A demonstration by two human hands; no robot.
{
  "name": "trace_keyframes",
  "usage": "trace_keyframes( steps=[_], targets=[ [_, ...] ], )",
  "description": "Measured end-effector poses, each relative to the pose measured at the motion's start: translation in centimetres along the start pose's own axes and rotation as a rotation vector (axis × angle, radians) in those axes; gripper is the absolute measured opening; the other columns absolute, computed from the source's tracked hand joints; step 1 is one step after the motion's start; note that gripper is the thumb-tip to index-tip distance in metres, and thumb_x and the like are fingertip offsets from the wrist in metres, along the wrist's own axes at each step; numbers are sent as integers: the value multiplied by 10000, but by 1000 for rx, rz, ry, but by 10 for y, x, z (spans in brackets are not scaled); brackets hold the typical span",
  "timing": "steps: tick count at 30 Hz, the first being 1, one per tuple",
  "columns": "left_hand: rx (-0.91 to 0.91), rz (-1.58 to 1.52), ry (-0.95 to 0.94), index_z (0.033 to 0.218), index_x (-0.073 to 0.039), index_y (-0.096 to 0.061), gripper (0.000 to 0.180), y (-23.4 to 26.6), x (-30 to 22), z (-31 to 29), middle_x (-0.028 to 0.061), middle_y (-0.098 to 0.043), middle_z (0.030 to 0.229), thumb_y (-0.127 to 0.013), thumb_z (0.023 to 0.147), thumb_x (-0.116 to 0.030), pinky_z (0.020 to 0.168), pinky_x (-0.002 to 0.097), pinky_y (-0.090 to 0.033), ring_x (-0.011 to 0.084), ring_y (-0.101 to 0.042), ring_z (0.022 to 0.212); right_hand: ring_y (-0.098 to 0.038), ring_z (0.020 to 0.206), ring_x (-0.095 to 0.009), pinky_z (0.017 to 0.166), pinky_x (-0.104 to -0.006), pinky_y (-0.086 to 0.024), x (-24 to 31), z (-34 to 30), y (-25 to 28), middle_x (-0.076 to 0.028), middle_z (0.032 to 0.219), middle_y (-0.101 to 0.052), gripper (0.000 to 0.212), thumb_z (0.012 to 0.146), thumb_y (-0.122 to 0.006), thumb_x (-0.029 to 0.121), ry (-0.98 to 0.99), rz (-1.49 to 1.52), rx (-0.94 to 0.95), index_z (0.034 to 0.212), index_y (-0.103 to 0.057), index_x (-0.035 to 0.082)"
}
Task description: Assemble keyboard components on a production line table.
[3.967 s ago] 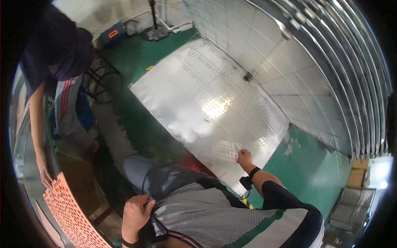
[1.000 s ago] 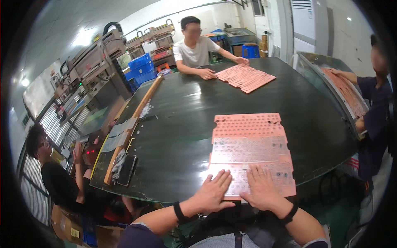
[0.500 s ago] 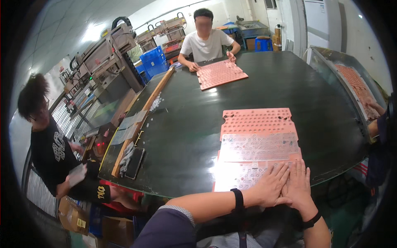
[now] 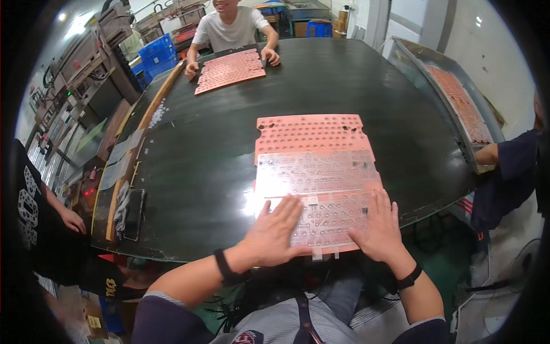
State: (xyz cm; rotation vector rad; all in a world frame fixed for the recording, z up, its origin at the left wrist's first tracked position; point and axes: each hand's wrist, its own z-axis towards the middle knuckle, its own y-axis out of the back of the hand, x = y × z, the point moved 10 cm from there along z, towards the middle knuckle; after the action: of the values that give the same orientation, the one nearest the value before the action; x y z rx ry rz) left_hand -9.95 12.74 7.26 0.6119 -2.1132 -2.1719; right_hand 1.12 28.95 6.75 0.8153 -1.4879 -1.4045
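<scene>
A pink board (image 4: 312, 135) with rows of small holes lies flat on the dark table before me. Over its middle rests a clear plastic sheet (image 4: 315, 169) dotted with small round marks. A second clear, dotted sheet (image 4: 329, 218) covers the near part, with pale tabs sticking out past its front edge. My left hand (image 4: 275, 232) lies flat on this near sheet's left side, fingers stretched out. On the right side my right hand (image 4: 379, 229) presses flat, its fingers pointing away from me. Neither hand grips anything.
Across the dark table (image 4: 217, 155), a person in white handles another pink board (image 4: 232, 71). A wooden strip (image 4: 154, 103) and a phone (image 4: 134, 215) lie at the left. At right stands a metal trough (image 4: 452, 109) with pink pieces and someone's arm beside it.
My hands were close together on the near sheet's right side; now they are apart, the left having moved to the left side. The whole view has shifted. The far person's hands now hold their board's sides.
</scene>
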Motion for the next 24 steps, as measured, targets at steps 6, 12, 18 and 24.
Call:
trace_keyframes(
  steps=[6,12,18,24],
  targets=[
    [-7,77,183,1392,92,-273,934,10,57,-35,288,-266,1452,-552,806,-581,1078,571,-171,410,-216,1377,-261,1339,-423,1086,-567,-195,-1,10,20,-285,1431,-282,873,837,-555,519,40,168,120,1395,-259,-83],
    [-69,100,40,1393,104,-255,933,28,58,11,311,-241,1452,-493,835,-605,1089,577,-158,438,-179,1381,-323,1299,-435,1085,-489,-263,85,90,14,-292,1405,-322,702,893,-516,406,225,187,24,1367,-318,-73],
    [-1,109,34,1372,152,-239,1029,5,61,21,332,-245,1441,-451,816,-687,1104,574,-137,455,-187,1374,-168,1397,-394,1128,-498,-150,54,102,-25,-276,1479,-213,774,895,-485,449,255,125,95,1401,-249,-87],
    [148,100,58,1366,148,-265,1001,-2,32,52,330,-255,1435,-436,829,-679,1101,578,-150,450,-227,1358,-127,1409,-394,1120,-555,-98,-1,101,-13,-284,1482,-193,852,866,-500,491,-7,6,68,1403,-222,-109]
  ],
)
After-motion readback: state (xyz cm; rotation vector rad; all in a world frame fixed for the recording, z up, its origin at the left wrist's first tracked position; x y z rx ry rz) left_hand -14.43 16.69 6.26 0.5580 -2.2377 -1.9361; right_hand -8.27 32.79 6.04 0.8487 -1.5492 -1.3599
